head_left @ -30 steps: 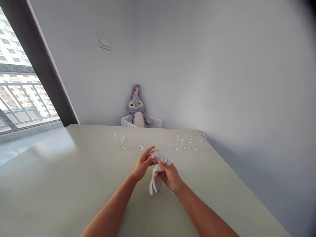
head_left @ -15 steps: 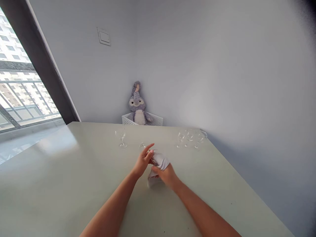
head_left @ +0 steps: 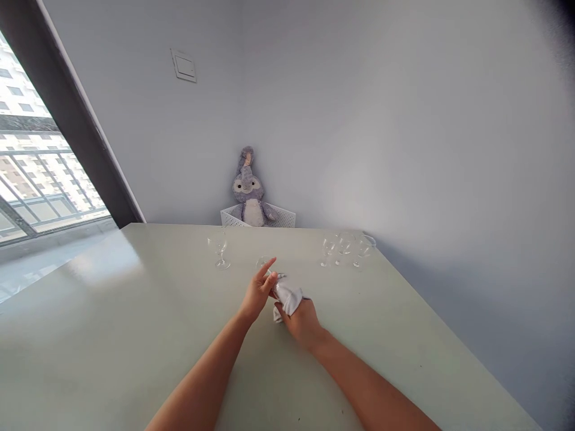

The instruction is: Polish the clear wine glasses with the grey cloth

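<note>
My left hand (head_left: 259, 291) is closed on a stemmed wine glass, with its index finger stretched forward. The clear round foot of this wine glass (head_left: 262, 261) shows just beyond the fingers, tilted away from me. A white cloth (head_left: 288, 297) is bunched in my right hand (head_left: 302, 322) and wraps round the glass's bowl, which it mostly hides. Part of the cloth hangs below the right thumb. Both hands are close together above the middle of the table.
On the pale table (head_left: 171, 323), one wine glass (head_left: 220, 248) stands at the back left. Several more wine glasses (head_left: 344, 246) are grouped at the back right. Behind the table's far edge, a plush rabbit (head_left: 250, 194) sits in a white perforated basket (head_left: 284, 218).
My right hand has turned and shifted slightly with the cloth, whose hanging end has swung up and bunched. The left hand keeps its hold on the glass.
</note>
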{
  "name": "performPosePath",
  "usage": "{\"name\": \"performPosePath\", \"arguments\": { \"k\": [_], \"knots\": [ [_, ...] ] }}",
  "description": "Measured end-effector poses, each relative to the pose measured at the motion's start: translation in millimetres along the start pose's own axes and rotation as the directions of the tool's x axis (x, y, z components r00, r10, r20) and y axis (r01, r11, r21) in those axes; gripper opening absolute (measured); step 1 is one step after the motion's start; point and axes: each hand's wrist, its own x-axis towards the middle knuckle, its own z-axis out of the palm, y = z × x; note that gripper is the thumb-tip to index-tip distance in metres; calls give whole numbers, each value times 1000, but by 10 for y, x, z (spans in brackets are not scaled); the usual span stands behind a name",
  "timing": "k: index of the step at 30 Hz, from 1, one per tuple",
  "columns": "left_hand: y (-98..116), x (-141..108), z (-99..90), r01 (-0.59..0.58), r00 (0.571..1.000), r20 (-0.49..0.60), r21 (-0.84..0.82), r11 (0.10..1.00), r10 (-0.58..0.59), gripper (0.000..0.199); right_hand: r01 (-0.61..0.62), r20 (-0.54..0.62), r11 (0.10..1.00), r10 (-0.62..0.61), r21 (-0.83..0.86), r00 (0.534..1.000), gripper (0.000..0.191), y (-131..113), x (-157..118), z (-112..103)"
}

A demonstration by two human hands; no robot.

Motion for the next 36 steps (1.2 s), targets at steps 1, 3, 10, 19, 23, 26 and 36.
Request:
{"name": "performPosePath", "arguments": {
  "k": [1,3,10,19,23,26,36],
  "knots": [
    [-10,1,-27,-4,1000,-14,113,994,5,52,54,-18,993,-56,-110,998,24,33,0,6],
    [-14,-6,-77,-68,992,-67,402,913,103,46,24,-66,981,-37,-190,997,21,77,35,-43],
    [43,0,-204,-423,844,295,879,219,447,32,-379,200,864,329,330,923,29,-52,206,-555],
    [-22,38,-199,-165,986,157,891,422,54,27,-313,-14,917,326,247,945,35,67,278,-697],
    [-11,63,-321,30,999,-34,917,397,2,29,-141,-475,953,-3,-267,880,46,62,251,-658],
    [-11,66,-359,53,997,-72,928,369,40,27,239,-141,758,-399,-607,906,53,-83,182,-563],
    [-140,-37,-23,-538,792,497,843,18,354,22,187,19,787,-218,-587,976,27,-77,188,-462]
  ]
}}
